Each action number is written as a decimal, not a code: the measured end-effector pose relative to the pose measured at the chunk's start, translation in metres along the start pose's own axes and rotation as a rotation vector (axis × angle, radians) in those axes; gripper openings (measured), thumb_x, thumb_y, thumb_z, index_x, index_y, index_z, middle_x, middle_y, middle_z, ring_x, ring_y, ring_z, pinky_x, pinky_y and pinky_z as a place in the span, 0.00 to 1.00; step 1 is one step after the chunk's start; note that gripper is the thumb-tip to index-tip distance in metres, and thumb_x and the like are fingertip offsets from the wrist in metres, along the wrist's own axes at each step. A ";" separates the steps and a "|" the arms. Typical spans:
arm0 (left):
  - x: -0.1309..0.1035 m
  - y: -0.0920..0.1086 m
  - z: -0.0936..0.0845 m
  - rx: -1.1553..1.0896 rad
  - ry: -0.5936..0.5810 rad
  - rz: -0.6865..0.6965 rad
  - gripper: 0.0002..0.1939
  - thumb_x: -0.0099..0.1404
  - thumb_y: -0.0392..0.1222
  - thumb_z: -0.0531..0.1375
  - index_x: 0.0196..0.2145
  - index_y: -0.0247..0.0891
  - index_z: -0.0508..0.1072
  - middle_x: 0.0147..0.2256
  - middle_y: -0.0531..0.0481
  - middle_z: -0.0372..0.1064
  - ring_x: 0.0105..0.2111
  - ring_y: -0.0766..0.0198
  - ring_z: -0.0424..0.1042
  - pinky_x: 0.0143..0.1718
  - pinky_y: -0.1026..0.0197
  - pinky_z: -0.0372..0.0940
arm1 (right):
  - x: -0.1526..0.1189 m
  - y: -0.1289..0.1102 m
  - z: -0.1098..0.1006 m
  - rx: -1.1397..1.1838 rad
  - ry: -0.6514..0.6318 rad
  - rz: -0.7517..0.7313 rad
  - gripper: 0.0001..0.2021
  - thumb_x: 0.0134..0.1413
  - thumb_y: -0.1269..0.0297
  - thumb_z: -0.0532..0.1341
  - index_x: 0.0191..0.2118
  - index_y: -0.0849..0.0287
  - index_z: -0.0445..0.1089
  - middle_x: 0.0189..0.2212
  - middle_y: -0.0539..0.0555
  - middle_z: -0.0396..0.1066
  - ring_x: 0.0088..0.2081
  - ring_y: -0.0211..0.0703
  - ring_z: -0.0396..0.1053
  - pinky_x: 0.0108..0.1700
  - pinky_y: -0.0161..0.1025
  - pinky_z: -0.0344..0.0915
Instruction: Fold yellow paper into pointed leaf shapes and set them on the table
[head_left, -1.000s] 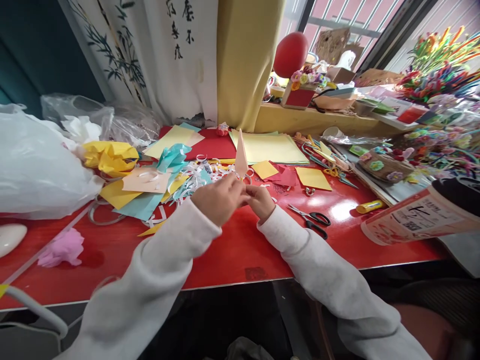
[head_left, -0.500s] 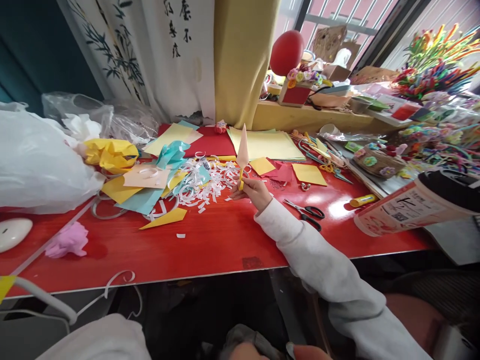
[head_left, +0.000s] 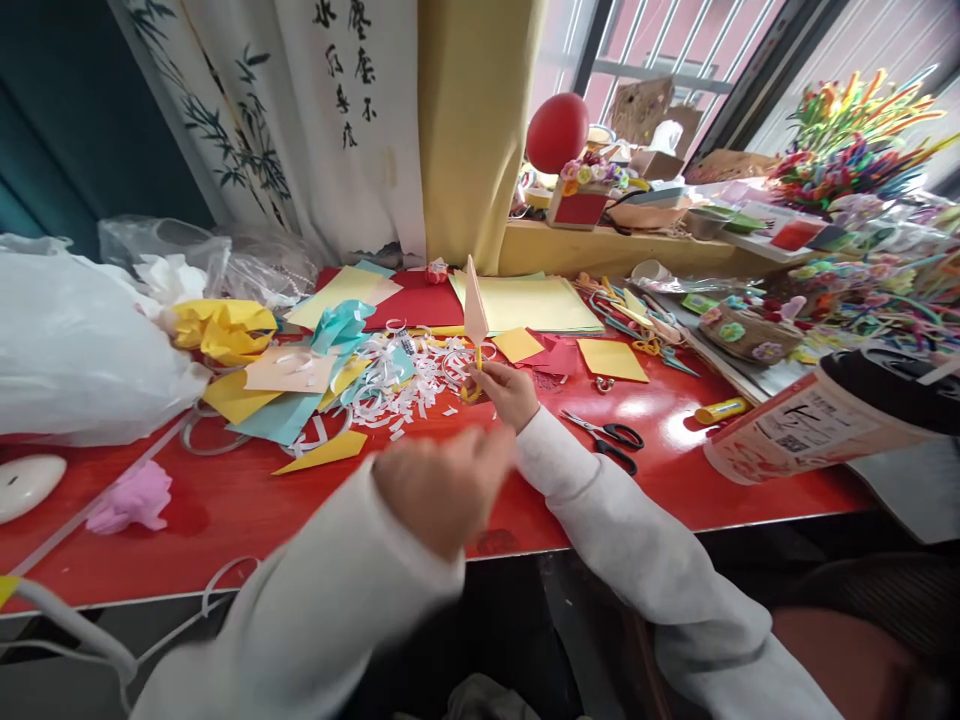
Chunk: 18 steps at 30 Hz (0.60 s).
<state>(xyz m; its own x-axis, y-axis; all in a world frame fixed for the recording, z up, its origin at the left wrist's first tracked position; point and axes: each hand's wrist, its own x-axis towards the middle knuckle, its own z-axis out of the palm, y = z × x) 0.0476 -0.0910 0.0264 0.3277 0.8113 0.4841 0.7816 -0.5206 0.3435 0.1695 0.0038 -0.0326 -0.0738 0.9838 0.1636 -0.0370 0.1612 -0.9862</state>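
My right hand (head_left: 508, 395) is closed, pinching a pale pink, pointed folded paper piece (head_left: 475, 315) that stands upright above the fingers. A yellow paper strip (head_left: 472, 394) curls out at its lower end, beside my fingertips. My left hand (head_left: 450, 490) is raised above the table's front part, just below and left of my right hand. Motion smears its fingers, so whether it holds anything is unclear. Black-handled scissors (head_left: 611, 436) lie to the right of my right wrist. Shredded white paper strips (head_left: 409, 390) lie behind my hands.
Yellow squares (head_left: 613, 360) and red paper (head_left: 553, 355) lie behind my right hand. A tilted drink cup (head_left: 814, 420) and a glue stick (head_left: 721, 410) are at the right. A white plastic bag (head_left: 82, 345) and crumpled pink paper (head_left: 131, 497) are at the left. The red table's edge (head_left: 517, 552) is near me.
My left hand and forearm have come up from below into the middle of the view. My right hand still holds the pink paper piece, which has turned slightly.
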 end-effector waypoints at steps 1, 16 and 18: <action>0.014 -0.008 0.008 0.038 0.007 -0.030 0.16 0.57 0.51 0.49 0.41 0.46 0.67 0.29 0.48 0.69 0.25 0.58 0.69 0.18 0.59 0.55 | 0.000 0.000 0.000 -0.016 0.018 -0.021 0.11 0.41 0.59 0.58 0.28 0.62 0.67 0.21 0.48 0.66 0.24 0.34 0.67 0.29 0.34 0.68; 0.051 -0.077 0.065 -0.633 0.175 -0.116 0.14 0.52 0.41 0.58 0.36 0.39 0.59 0.28 0.54 0.66 0.26 0.71 0.68 0.26 0.68 0.64 | 0.001 -0.003 0.001 0.241 0.005 0.183 0.12 0.44 0.57 0.57 0.29 0.61 0.64 0.22 0.50 0.69 0.22 0.35 0.69 0.27 0.35 0.69; 0.050 -0.074 0.066 -0.729 0.251 -0.162 0.13 0.52 0.40 0.58 0.36 0.38 0.59 0.29 0.53 0.68 0.27 0.70 0.69 0.29 0.66 0.65 | 0.000 -0.005 0.002 0.279 -0.038 0.194 0.11 0.46 0.59 0.56 0.30 0.62 0.65 0.22 0.51 0.69 0.23 0.36 0.70 0.27 0.35 0.69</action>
<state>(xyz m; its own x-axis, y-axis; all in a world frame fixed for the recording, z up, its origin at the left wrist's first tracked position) 0.0411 0.0058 -0.0275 0.0421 0.8531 0.5201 0.2356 -0.5144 0.8246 0.1677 0.0030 -0.0280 -0.1435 0.9894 -0.0207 -0.2895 -0.0620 -0.9552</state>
